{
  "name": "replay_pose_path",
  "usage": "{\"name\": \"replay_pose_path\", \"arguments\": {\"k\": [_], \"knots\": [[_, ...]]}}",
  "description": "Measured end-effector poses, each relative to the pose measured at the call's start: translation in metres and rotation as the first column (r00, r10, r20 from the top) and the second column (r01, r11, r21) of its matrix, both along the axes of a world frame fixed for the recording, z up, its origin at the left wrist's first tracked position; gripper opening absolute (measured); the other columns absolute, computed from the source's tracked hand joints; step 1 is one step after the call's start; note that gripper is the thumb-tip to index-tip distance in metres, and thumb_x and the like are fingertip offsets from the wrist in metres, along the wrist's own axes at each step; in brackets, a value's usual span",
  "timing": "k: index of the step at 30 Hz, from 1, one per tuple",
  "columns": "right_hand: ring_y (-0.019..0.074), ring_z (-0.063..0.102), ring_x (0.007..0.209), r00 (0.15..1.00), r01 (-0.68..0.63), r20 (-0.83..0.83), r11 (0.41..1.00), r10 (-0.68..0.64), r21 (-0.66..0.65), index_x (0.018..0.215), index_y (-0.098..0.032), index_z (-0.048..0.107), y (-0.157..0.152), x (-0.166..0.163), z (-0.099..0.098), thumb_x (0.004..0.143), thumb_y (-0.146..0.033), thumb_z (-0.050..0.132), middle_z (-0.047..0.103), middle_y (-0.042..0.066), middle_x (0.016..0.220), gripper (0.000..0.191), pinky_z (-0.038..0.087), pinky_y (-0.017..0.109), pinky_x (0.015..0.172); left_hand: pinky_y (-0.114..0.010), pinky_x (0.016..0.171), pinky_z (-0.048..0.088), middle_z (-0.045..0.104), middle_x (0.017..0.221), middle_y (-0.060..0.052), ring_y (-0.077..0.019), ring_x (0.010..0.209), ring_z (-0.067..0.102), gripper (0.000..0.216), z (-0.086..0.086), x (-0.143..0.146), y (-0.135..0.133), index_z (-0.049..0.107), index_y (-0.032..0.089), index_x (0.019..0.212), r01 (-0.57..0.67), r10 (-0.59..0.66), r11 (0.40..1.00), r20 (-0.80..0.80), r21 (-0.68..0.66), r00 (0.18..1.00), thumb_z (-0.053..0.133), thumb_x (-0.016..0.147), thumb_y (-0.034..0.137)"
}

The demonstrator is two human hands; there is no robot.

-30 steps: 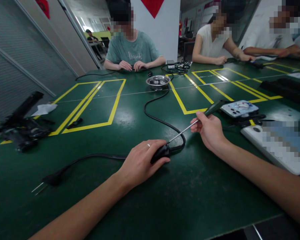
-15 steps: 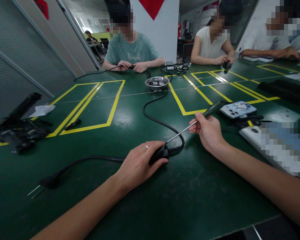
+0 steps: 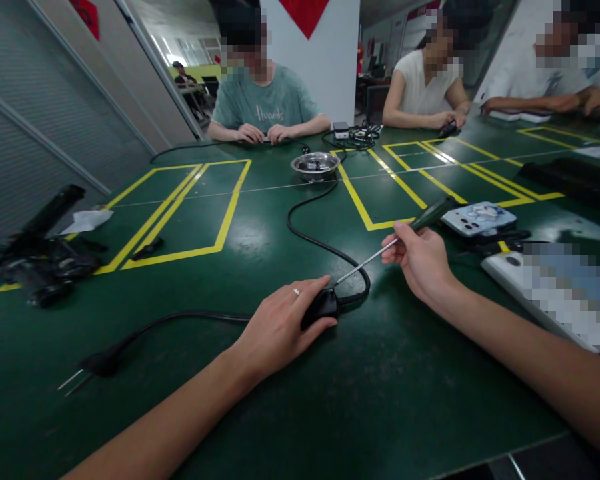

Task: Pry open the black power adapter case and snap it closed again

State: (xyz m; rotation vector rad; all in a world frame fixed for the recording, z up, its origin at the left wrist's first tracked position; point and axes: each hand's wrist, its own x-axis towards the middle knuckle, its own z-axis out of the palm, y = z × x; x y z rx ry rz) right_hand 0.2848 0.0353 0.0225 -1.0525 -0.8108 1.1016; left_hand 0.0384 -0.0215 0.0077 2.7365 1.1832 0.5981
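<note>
My left hand [image 3: 283,320], a ring on one finger, is wrapped over a small black box [image 3: 321,308] on a power cord and holds it against the table. From the box one black cord [image 3: 325,245] curves away toward the back; the other side runs left to a two-pin plug [image 3: 100,363]. In my right hand [image 3: 420,257] is a screwdriver [image 3: 430,212] with a dark green handle, gripped near the base of the handle. Its thin metal shaft slants down left, with the tip at the box's upper right edge. Whether the tip sits in a screw is too small to tell.
A steel bowl [image 3: 315,168] with small dark parts stands further back. Phones [image 3: 480,219] lie at right, dark tools and bags [image 3: 45,260] at left. Yellow tape [image 3: 225,220] marks the green table [image 3: 260,433]. Across it sit people [image 3: 270,100] handling small items.
My hands, the box and the screwdriver keep nearly the same pose, with only a slight shift of the view. Across the table, the people's hands have moved a little.
</note>
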Motion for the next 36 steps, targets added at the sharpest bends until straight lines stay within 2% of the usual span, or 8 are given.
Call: {"name": "replay_pose_path", "arguments": {"k": [12, 21, 27, 31, 36], "knots": [[0.0100, 0.060, 0.043, 0.999, 0.001, 0.050, 1.000, -0.001, 0.002, 0.083, -0.016, 0.054, 0.0000, -0.0017, -0.0023, 0.081, -0.030, 0.063, 0.065, -0.001, 0.062, 0.017, 0.053, 0.022, 0.045, -0.043, 0.095, 0.051, 0.059, 0.127, -0.011, -0.0236, 0.112, 0.059, 0.054, 0.0004, -0.0006, 0.0007, 0.038, 0.020, 0.137, 0.023, -0.023, 0.999, 0.021, -0.029, 1.000, 0.057, 0.091, 0.040], [0.0108, 0.059, 0.041, 0.995, -0.016, 0.097, 0.999, 0.013, 0.031, 0.086, -0.019, 0.049, -0.0035, -0.0045, 0.0000, 0.081, -0.030, 0.061, 0.064, -0.003, 0.061, 0.017, 0.053, 0.024, 0.043, -0.044, 0.097, 0.050, 0.058, 0.128, -0.012, -0.0238, 0.115, 0.057, 0.041, 0.0012, 0.0002, 0.0004, 0.046, 0.020, 0.132, 0.102, -0.099, 0.993, 0.056, -0.056, 0.994, 0.053, 0.094, 0.033], [0.0114, 0.059, 0.041, 0.994, -0.023, 0.106, 0.999, 0.019, 0.043, 0.087, -0.020, 0.049, -0.0046, -0.0050, -0.0015, 0.082, -0.031, 0.060, 0.064, -0.003, 0.061, 0.017, 0.053, 0.025, 0.043, -0.044, 0.095, 0.051, 0.056, 0.132, -0.013, -0.0252, 0.114, 0.058, 0.056, 0.0009, 0.0005, 0.0013, 0.035, 0.020, 0.142, 0.057, -0.056, 0.997, 0.018, -0.058, 0.998, 0.054, 0.093, 0.036], [0.0113, 0.059, 0.041, 0.996, -0.025, 0.085, 0.999, 0.022, 0.039, 0.088, -0.020, 0.049, -0.0050, -0.0055, -0.0010, 0.082, -0.029, 0.061, 0.065, -0.003, 0.060, 0.017, 0.052, 0.024, 0.042, -0.043, 0.096, 0.051, 0.055, 0.133, -0.012, -0.0245, 0.115, 0.057, 0.052, -0.0013, 0.0001, 0.0025, 0.039, 0.020, 0.141, 0.061, -0.060, 0.996, 0.012, -0.062, 0.998, 0.053, 0.093, 0.036], [0.0121, 0.060, 0.040, 0.996, -0.031, 0.088, 0.998, 0.026, 0.060, 0.086, -0.019, 0.049, -0.0048, -0.0061, 0.0003, 0.082, -0.028, 0.061, 0.065, -0.003, 0.060, 0.015, 0.053, 0.025, 0.041, -0.042, 0.096, 0.052, 0.058, 0.130, -0.012, -0.0246, 0.116, 0.058, 0.060, -0.0062, -0.0020, 0.0010, 0.041, 0.019, 0.139, -0.024, 0.027, 0.998, 0.067, -0.050, 0.997, 0.061, 0.088, 0.041]]}}
